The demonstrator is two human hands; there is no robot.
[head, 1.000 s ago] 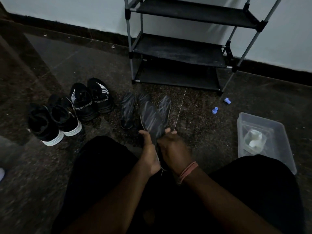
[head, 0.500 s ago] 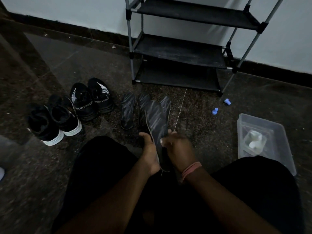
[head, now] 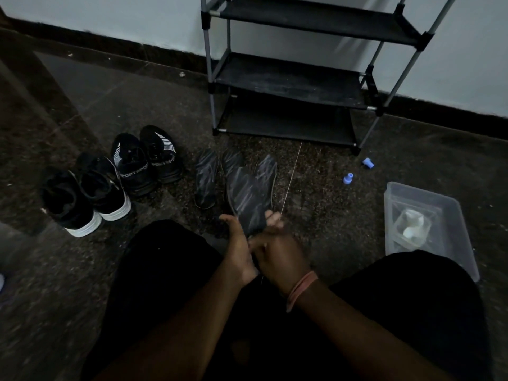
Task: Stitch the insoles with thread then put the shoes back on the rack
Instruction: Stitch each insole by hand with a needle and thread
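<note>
In the head view, the left hand (head: pixel 238 250) grips the heel end of one insole (head: pixel 247 200) and holds it up off the floor (head: pixel 316 193), likely to steady it, while the right hand (head: pixel 279 253) pinches a taut pale thread (head: pixel 291 180), apparently drawing a stitch through. Three more insoles (head: pixel 205 179) lie on the floor before the rack (head: pixel 288 83), and of the two pairs of shoes (head: pixel 147 160) towards the floor's left side, the nearer to the insoles reads "SPORT" on the tongues.

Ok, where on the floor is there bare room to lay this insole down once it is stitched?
Bare floor lies between the insoles on the floor and the two blue caps, crossed only by the thread. More lies behind the shoes toward the wall. It is crowded left of your hands, where shoes and insoles lie close. The clear tub takes the right.
</note>
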